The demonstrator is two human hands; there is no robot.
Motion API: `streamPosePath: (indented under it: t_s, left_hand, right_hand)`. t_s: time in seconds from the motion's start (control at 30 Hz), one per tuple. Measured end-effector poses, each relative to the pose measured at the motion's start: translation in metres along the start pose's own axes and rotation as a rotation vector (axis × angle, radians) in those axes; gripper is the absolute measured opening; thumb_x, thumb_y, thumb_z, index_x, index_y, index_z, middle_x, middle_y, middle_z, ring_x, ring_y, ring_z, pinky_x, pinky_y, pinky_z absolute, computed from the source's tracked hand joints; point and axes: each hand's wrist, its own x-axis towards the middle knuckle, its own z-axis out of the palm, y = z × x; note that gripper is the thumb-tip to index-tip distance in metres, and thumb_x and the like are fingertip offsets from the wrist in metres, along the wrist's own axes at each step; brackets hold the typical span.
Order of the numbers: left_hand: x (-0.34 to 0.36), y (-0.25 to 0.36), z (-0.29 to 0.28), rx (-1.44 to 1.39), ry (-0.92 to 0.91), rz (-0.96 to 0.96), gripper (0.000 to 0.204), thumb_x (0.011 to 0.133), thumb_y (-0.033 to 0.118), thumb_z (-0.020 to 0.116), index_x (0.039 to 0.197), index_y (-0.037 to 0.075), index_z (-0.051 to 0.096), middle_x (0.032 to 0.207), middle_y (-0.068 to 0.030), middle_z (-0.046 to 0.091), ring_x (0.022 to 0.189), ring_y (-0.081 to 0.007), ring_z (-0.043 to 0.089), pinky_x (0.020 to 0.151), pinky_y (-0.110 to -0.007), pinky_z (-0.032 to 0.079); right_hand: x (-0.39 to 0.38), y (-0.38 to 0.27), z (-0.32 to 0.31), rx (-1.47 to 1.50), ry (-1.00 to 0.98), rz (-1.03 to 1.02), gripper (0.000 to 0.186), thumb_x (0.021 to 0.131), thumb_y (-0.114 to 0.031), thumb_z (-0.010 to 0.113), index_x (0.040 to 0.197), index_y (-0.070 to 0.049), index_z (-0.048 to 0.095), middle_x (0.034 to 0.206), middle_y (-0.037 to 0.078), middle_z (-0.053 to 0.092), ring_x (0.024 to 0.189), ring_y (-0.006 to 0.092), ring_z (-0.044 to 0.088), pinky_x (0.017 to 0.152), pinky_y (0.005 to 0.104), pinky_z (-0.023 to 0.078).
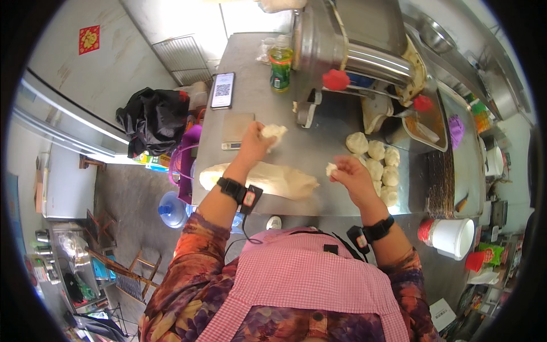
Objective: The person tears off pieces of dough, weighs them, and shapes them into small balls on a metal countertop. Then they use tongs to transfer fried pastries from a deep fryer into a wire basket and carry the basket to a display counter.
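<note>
My left hand (254, 142) is closed around a lump of dough (274, 134), held above the steel table near a small kitchen scale (237, 130). Between the thumb and fingers of my right hand (351, 175) is a smaller piece of dough (331, 169). A long, pale roll of dough (268, 178) lies on the table, partly behind my left wrist. To the right of my right hand, several rounded dough balls (375, 150) sit close together in rows.
A dough-rolling machine (376, 60) with red knobs stands at the back. A green bottle (280, 65) and a phone (223, 90) are at the far left of the table. Stacked trays (444, 185) and a metal pan (421, 130) are at the right; a white bucket (456, 238) stands below.
</note>
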Motion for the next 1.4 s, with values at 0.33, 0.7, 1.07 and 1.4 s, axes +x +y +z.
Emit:
streamPosePath:
  t_s: [0.33,0.7,1.07,1.4]
  left_hand:
    - [-0.069,0.054,0.076,-1.122,-0.611,-0.391,0.049,0.087,0.008,0.060,0.130,0.001,0.038,0.117,-0.0133,0.053,0.102,-0.0237,0.059,0.082,-0.036,0.053]
    - [-0.071,0.034,0.139,-0.201,-0.699,-0.035,0.032,0.089,0.015,0.061,0.117,0.005,0.050,0.127,-0.0135,0.048,0.114,-0.0273,0.053,0.087,-0.042,0.051]
    - [-0.095,0.019,0.233,0.781,-0.718,0.920,0.087,0.080,0.045,0.062,0.145,0.000,0.025,0.150,-0.0208,0.025,0.143,-0.0340,0.012,0.116,-0.048,0.005]
    - [-0.076,0.041,0.119,0.816,-0.429,0.541,0.095,0.064,0.041,0.079,0.140,0.004,0.035,0.138,-0.0205,0.044,0.130,-0.0317,0.042,0.113,-0.042,0.023]
  right_hand:
    - [-0.008,-0.018,0.020,-1.077,-0.172,-0.801,0.035,0.072,-0.012,0.071,0.104,-0.001,0.061,0.098,0.012,0.064,0.102,0.0331,0.055,0.092,0.0410,0.044]
    - [-0.017,0.002,-0.081,0.125,0.223,-0.044,0.022,0.084,-0.008,0.064,0.104,-0.004,0.057,0.091,0.010,0.067,0.081,0.0166,0.065,0.073,0.0264,0.051]
    - [-0.055,0.016,-0.137,0.264,0.397,0.035,0.023,0.084,-0.009,0.063,0.105,-0.003,0.055,0.094,0.009,0.066,0.083,0.0164,0.064,0.074,0.0266,0.051]
    - [-0.040,0.035,-0.113,0.041,0.090,0.150,0.022,0.086,-0.013,0.064,0.105,-0.005,0.056,0.093,0.006,0.066,0.082,0.0143,0.063,0.071,0.0262,0.050]
